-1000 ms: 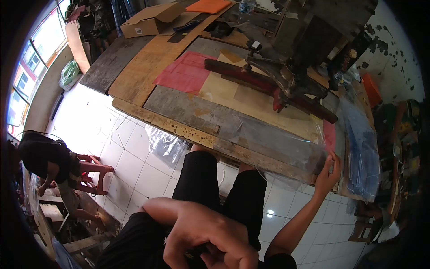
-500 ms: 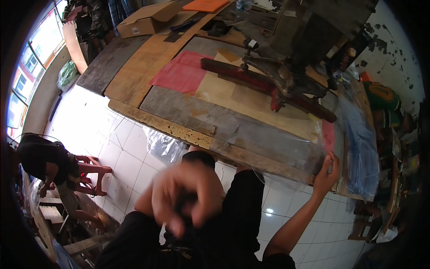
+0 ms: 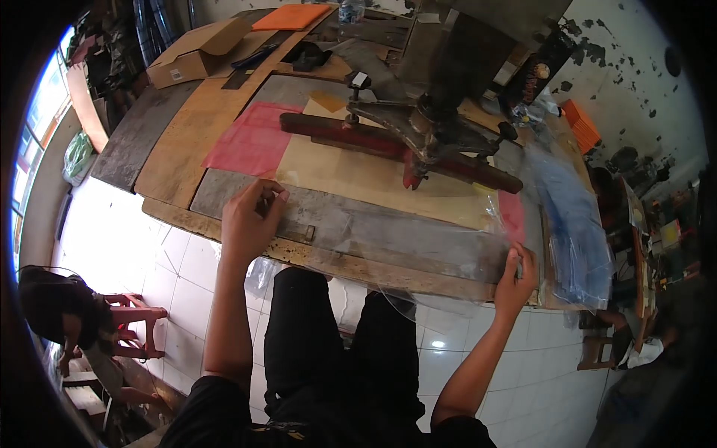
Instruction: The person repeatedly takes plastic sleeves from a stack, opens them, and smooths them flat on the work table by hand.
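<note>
A clear plastic sheet (image 3: pixel 418 239) lies along the front of the worktable, its lower edge hanging over the rim. At the sheet's right end, my right hand (image 3: pixel 517 275) pinches it with thumb and fingers. My left hand (image 3: pixel 252 220) is over the table's front edge, its fingers curled and thumb closed towards the index finger at the sheet's left end. Behind the sheet, a long dark red bar (image 3: pixel 336 131) of a metal press (image 3: pixel 426 123) spans a yellowish strip (image 3: pixel 336 168) and pink cloth (image 3: pixel 250 138).
A cardboard box (image 3: pixel 198 56) and an orange sheet (image 3: pixel 291 16) lie at the back left. Stacked bluish plastic sheets (image 3: pixel 575 231) sit at the right. A person (image 3: pixel 67 321) is by a red stool (image 3: pixel 138 321) at lower left.
My left hand has moved from in front of my body up to the table at the sheet's left end. My right hand remains at the right end. The view has shifted.
</note>
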